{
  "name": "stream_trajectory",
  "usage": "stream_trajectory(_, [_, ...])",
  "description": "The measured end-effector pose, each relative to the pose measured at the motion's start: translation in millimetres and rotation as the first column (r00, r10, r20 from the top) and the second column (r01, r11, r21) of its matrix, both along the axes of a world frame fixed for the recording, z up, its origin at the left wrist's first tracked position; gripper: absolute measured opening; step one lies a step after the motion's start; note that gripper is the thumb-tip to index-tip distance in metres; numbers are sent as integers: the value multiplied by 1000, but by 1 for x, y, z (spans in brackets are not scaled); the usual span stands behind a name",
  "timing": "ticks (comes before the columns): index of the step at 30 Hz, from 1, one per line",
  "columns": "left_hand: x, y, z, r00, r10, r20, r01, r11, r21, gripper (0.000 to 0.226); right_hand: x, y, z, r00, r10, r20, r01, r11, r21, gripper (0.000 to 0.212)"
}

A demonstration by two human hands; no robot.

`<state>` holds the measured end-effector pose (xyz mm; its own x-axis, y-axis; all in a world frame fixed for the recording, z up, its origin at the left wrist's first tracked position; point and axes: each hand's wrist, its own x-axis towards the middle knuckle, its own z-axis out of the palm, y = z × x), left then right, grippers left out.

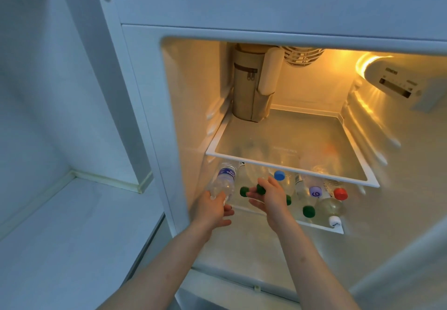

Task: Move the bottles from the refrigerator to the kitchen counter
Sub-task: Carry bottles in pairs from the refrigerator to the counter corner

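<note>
Only blurred white lettering on the clear bottle's blue label (227, 173) (unreadable), control panel (396, 84) markings likewise.

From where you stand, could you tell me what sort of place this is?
Probably a home kitchen, seen at an open refrigerator: a lit interior with a glass shelf, capped bottles lying on the shelf below, the left hand gripping a clear water bottle, and a white counter alongside.
</note>
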<state>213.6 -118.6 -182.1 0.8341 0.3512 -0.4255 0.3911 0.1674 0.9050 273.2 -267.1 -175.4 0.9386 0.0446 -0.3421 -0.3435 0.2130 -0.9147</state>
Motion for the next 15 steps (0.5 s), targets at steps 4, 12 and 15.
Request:
stream_trajectory(4, [-32, 7, 1, 996, 6, 92, -26, 975, 221, 26, -15, -5, 4, 998, 27, 51, -25, 999, -37, 47])
stream_trajectory(12, [-86, 13, 24, 985, -41, 165, -48, 863, 503, 27, -43, -9, 8, 983, -12, 183, 29, 996, -85, 39])
stream_trajectory(15, [-108, 20, 32, 987, -52, 154, -72, 710, 700, 17, -52, -9, 5, 968, -103, 231, 131, 985, -112, 37])
